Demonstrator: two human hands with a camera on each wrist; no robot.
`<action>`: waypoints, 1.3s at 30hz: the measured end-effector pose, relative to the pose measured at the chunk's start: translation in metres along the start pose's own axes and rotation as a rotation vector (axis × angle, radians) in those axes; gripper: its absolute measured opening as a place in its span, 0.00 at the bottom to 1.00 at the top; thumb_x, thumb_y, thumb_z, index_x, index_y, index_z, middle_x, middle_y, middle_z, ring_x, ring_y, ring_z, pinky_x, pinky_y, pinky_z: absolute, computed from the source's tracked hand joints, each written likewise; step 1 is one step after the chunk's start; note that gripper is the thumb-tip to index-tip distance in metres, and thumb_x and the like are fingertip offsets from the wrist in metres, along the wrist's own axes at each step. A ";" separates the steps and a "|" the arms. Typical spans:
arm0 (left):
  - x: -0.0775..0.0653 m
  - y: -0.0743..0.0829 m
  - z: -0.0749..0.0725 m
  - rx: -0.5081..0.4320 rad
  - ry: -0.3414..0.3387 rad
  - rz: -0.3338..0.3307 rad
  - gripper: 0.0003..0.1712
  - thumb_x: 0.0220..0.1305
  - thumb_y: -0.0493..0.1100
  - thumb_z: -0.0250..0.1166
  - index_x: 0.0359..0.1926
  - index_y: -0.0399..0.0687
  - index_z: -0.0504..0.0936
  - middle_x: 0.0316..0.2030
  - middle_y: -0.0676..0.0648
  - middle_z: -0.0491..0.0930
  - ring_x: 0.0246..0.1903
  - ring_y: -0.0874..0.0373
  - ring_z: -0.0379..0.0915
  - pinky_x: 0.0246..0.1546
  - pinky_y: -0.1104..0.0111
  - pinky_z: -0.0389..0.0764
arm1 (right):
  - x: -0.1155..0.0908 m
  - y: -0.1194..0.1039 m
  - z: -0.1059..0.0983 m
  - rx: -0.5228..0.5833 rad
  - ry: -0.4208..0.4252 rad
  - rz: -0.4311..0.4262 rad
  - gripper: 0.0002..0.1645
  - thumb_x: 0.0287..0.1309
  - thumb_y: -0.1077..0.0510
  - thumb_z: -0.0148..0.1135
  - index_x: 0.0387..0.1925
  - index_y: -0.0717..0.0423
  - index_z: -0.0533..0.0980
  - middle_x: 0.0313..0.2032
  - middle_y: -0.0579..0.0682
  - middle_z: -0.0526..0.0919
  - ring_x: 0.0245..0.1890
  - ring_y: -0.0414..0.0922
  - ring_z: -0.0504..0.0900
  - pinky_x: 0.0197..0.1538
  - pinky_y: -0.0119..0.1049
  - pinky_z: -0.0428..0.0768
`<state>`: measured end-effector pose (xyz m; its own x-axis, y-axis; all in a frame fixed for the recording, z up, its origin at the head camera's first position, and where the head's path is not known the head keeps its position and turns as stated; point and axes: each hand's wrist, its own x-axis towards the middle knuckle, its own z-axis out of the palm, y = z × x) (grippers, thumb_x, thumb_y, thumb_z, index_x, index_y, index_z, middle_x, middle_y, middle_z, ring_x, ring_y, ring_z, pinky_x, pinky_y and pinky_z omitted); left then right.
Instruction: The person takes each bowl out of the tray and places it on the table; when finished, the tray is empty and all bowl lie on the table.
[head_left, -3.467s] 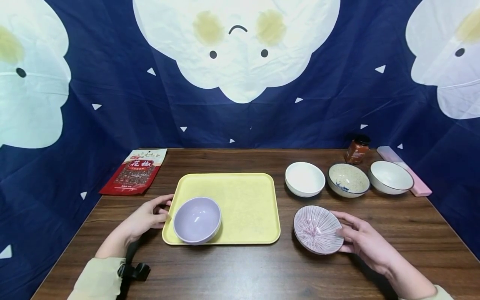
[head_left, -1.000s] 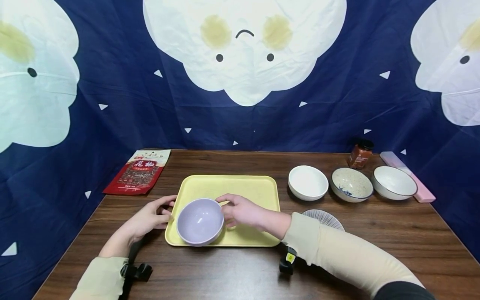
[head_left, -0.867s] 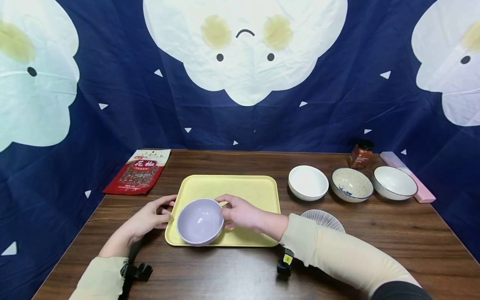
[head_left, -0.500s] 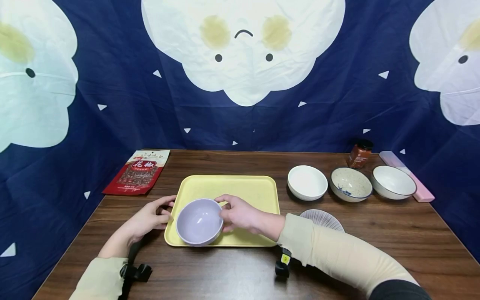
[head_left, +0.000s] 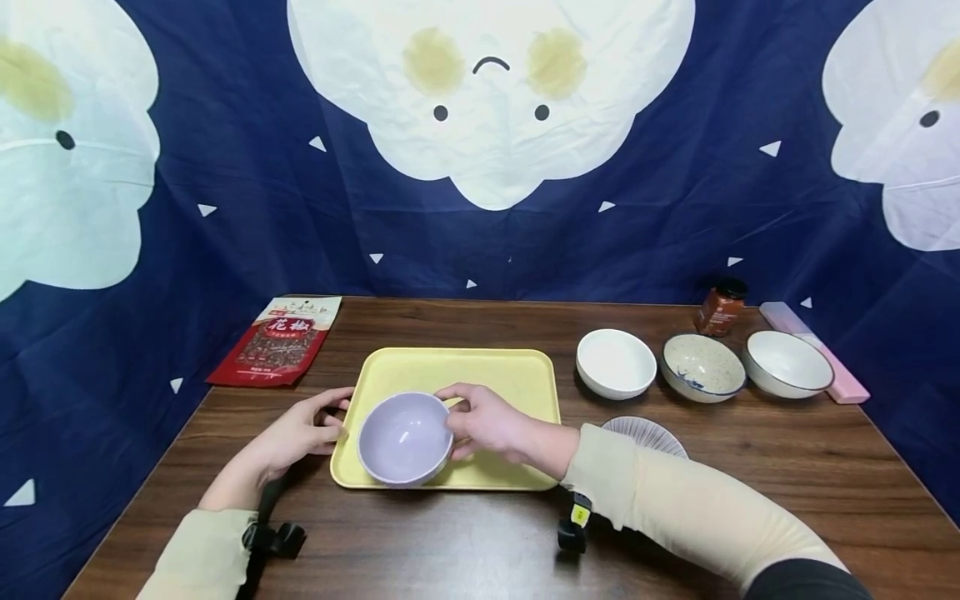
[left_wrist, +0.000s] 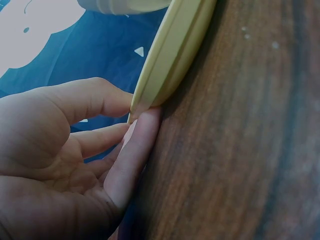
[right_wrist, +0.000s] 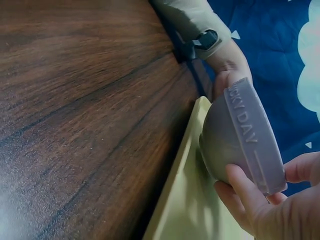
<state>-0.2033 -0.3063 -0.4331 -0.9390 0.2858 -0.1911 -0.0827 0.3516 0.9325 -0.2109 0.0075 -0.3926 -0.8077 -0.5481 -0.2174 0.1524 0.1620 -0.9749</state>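
Observation:
A purple bowl (head_left: 405,439) sits at the left of a yellow tray (head_left: 501,383). My right hand (head_left: 486,423) grips the bowl's right side, thumb and fingers spread over its rim and outer wall. In the right wrist view, raised letters show on the tilted-looking bowl (right_wrist: 240,135), with the tray (right_wrist: 175,200) under it. At the tray's left edge, my left hand (head_left: 298,433) pinches the rim. The left wrist view shows its fingers (left_wrist: 137,145) on the tray edge (left_wrist: 162,60). A striped bowl (head_left: 645,435) lies partly hidden behind my right sleeve.
Behind the striped bowl stand a white bowl (head_left: 617,364), a speckled bowl (head_left: 703,367) and a dark-rimmed white bowl (head_left: 789,364). A black-lidded jar (head_left: 722,308) and a pink box (head_left: 843,385) are at the back right. A red spice packet (head_left: 277,343) lies back left.
Since the oldest frame my right hand has left the striped bowl and taken hold of the purple bowl. Over the last half second that bowl has shifted slightly right. The left hand stays put.

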 end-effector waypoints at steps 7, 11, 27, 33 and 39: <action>-0.001 0.001 -0.001 0.006 -0.007 0.000 0.42 0.61 0.27 0.59 0.75 0.27 0.55 0.58 0.31 0.65 0.44 0.51 0.71 0.41 0.59 0.86 | -0.016 -0.013 -0.017 0.068 -0.009 -0.028 0.33 0.59 0.72 0.50 0.68 0.70 0.67 0.38 0.57 0.77 0.32 0.47 0.80 0.37 0.44 0.87; -0.001 0.000 -0.001 0.002 -0.006 -0.003 0.42 0.61 0.27 0.60 0.75 0.28 0.55 0.58 0.31 0.65 0.44 0.50 0.71 0.41 0.59 0.86 | -0.028 -0.021 -0.031 0.101 0.002 -0.040 0.33 0.59 0.69 0.52 0.67 0.70 0.67 0.43 0.60 0.80 0.37 0.51 0.85 0.39 0.46 0.87; 0.000 0.001 0.000 -0.014 -0.002 -0.005 0.42 0.62 0.27 0.60 0.75 0.27 0.55 0.60 0.29 0.63 0.44 0.50 0.73 0.40 0.58 0.86 | -0.102 -0.028 -0.114 0.131 0.080 -0.101 0.35 0.64 0.66 0.52 0.71 0.72 0.60 0.53 0.65 0.76 0.42 0.51 0.86 0.42 0.43 0.87; 0.000 0.001 -0.001 -0.004 -0.006 -0.010 0.42 0.63 0.28 0.60 0.76 0.28 0.55 0.60 0.30 0.63 0.45 0.49 0.72 0.41 0.57 0.86 | -0.134 -0.023 -0.145 0.087 0.147 -0.108 0.34 0.67 0.67 0.52 0.72 0.72 0.59 0.54 0.63 0.76 0.44 0.52 0.86 0.43 0.44 0.87; 0.000 0.000 0.000 -0.008 -0.008 -0.012 0.42 0.63 0.28 0.61 0.76 0.28 0.55 0.60 0.29 0.64 0.45 0.49 0.72 0.41 0.58 0.86 | -0.162 -0.012 -0.180 0.083 0.207 -0.132 0.25 0.71 0.67 0.51 0.68 0.61 0.68 0.51 0.56 0.79 0.42 0.50 0.87 0.42 0.44 0.87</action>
<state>-0.2033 -0.3068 -0.4335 -0.9353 0.2889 -0.2042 -0.0961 0.3481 0.9325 -0.1845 0.2418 -0.3371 -0.9216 -0.3793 -0.0821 0.0774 0.0278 -0.9966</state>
